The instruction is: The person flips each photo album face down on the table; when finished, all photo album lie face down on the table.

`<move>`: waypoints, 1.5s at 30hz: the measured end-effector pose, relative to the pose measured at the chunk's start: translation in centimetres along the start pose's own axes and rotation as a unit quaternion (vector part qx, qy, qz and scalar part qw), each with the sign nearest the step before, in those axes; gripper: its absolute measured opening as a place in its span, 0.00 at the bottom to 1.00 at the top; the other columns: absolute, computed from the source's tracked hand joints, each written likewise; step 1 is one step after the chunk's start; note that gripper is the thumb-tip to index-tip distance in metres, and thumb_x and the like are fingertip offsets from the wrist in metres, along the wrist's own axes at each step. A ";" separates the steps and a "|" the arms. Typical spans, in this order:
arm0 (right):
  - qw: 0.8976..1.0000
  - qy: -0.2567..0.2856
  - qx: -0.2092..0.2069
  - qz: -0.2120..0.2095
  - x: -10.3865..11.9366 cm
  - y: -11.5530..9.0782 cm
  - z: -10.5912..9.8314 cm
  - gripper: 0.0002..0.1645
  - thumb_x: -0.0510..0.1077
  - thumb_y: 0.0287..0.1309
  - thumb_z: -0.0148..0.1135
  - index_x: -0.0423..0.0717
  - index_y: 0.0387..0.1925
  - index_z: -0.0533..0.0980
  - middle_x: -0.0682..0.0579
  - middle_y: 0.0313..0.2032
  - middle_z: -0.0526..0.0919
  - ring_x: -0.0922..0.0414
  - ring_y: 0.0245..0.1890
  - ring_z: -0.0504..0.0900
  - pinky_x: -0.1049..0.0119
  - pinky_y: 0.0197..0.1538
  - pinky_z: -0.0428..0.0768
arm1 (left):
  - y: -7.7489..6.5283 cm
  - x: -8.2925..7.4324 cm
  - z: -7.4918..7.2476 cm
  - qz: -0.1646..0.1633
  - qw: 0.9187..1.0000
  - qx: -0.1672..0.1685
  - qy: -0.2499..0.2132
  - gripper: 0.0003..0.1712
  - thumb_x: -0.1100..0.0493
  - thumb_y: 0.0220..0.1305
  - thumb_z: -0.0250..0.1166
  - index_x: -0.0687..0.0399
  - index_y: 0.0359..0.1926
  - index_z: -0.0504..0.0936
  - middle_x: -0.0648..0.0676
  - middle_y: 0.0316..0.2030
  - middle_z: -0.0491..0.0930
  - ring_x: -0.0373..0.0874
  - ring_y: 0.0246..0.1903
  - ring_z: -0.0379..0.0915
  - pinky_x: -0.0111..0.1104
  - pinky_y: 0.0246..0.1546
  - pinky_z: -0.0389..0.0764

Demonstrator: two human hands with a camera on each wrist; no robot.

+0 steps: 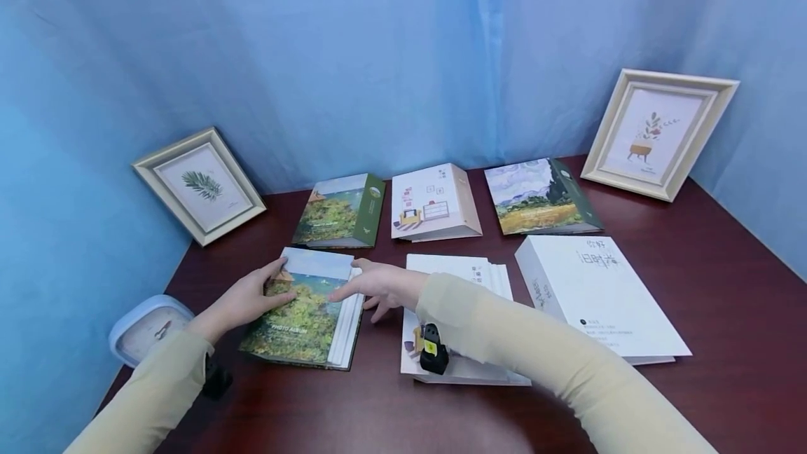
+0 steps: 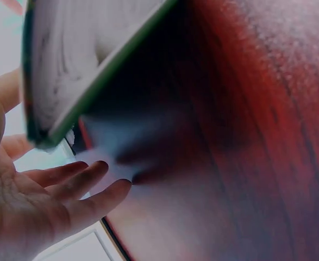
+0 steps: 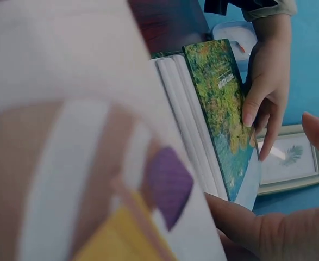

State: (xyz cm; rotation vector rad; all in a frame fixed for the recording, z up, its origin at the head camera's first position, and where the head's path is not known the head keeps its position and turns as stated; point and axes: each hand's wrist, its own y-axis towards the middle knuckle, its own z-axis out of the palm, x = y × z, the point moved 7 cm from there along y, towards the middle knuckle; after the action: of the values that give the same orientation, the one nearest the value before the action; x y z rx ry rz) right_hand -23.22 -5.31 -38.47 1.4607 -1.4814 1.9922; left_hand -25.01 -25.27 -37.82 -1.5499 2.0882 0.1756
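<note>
blue curtain (image 1: 353, 69) all across the back, dark red-brown bench (image 1: 302, 419) gleaming below, and look at the near left: that's where the photo album (image 1: 305, 307) with the painted garden cover lies, right between two hands! left hand (image 1: 249, 294) is on the spine side, thumb laid over the front cover, and the left wrist view shows three other fingers (image 2: 86, 182) loosely spread, clear of the spine, tips down by the bench. over on the page side comes the right hand (image 1: 381, 284), fingers spread wide too, one reaching over the cover's edge above the white pages (image 1: 345, 331), others hanging just beside the album, apart from it; whether that reaching finger presses, you can't tell. so the cover sits inside the gap between the hands, lettering towards the person. right forearm crosses above a white book (image 1: 447, 268); a larger white book (image 1: 608, 293) lies farther right. behind, three more: garden-painted album (image 1: 334, 212), pale album (image 1: 435, 209), landscape album (image 1: 536, 198). leaf picture frame (image 1: 204, 188) leans at left, plant picture frame (image 1: 652, 135) at right, blue-rimmed object (image 1: 129, 331) by the left sleeve (image 1: 154, 391)!
</note>
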 end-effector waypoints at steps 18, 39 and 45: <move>1.000 -0.013 0.011 -0.009 -0.9 -0.2 -0.2 0.48 0.42 0.57 0.65 0.51 0.73 0.50 0.39 0.68 0.60 0.40 0.59 0.72 0.55 0.49 0.81 | -0.4 -0.3 0.1 -0.001 0.999 -0.029 -0.019 0.41 0.51 0.66 0.60 0.64 0.72 0.53 0.68 0.61 0.68 0.67 0.62 0.61 0.55 0.54 0.69; 0.999 0.008 0.019 -0.030 -1.2 0.1 0.8 0.46 0.39 0.58 0.64 0.50 0.73 0.53 0.40 0.71 0.53 0.38 0.57 0.74 0.52 0.55 0.77 | -1.1 0.6 1.0 -0.038 0.985 -0.029 -0.165 0.42 0.46 0.67 0.58 0.55 0.74 0.51 0.67 0.71 0.48 0.67 0.70 0.39 0.62 0.63 0.52; 0.999 0.011 0.023 -0.028 -1.0 0.1 1.1 0.46 0.39 0.57 0.64 0.50 0.72 0.53 0.39 0.70 0.54 0.39 0.57 0.74 0.53 0.55 0.78 | -1.4 0.8 1.0 -0.017 0.978 -0.024 -0.206 0.40 0.51 0.67 0.59 0.56 0.74 0.51 0.66 0.72 0.49 0.66 0.71 0.39 0.60 0.63 0.55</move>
State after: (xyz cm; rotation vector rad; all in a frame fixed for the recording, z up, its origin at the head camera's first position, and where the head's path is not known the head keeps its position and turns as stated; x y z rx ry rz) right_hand -22.17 -5.93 -39.40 1.4766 -1.3795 2.0152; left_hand -23.54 -25.97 -38.77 -1.4311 1.7399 0.4934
